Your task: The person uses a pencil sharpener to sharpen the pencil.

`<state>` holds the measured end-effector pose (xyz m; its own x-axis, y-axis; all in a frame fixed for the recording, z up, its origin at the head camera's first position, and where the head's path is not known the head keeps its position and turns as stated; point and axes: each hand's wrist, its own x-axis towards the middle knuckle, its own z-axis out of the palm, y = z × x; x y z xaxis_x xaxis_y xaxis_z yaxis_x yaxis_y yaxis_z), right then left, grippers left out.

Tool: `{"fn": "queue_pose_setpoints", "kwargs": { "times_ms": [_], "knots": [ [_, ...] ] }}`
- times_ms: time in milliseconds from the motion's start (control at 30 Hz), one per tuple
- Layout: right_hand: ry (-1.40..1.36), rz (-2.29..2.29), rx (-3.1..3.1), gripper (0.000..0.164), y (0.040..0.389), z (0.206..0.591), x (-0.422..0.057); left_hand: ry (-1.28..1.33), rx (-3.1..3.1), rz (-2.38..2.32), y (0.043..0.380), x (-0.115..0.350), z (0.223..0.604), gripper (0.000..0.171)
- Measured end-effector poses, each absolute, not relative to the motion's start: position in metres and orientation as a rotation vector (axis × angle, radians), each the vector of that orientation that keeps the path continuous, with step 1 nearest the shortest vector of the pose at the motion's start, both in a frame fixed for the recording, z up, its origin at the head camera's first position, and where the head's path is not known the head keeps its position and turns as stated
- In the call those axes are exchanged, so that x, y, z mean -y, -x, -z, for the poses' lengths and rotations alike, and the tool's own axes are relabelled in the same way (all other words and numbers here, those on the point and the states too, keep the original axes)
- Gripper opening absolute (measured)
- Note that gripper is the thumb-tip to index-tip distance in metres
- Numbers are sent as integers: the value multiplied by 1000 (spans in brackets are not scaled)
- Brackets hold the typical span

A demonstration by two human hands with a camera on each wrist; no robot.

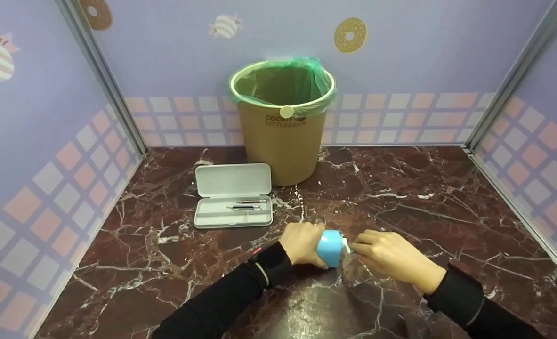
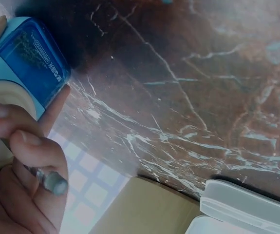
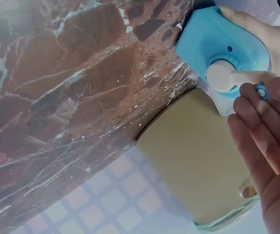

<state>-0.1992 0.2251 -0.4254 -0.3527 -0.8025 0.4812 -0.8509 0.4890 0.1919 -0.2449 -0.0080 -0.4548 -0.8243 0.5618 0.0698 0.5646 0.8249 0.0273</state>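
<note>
My left hand grips a blue pencil sharpener low over the table, thumb and a finger around its sides. In the left wrist view the sharpener's clear blue bin shows dark bits inside, next to a cream round front. Curled fingers of that hand also hold a pencil, its eraser end sticking out and its other end hidden. From the right, my right hand pinches the small blue knob of the white crank handle between thumb and finger.
An open pale pencil case with a couple of pencils lies to the left. Behind it stands a tan bin lined with a green bag. Patterned wall panels enclose the marbled table.
</note>
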Motion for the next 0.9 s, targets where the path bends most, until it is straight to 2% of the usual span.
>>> {"fn": "queue_pose_setpoints", "kwargs": {
  "times_ms": [167,900],
  "knots": [
    [-1332,-115,2232,16,203,423,-227,967,2913,52,247,9,456,73],
    [-1154,154,2236,26,218,420,-220,1061,2839,101,249,12,459,72]
  ]
}}
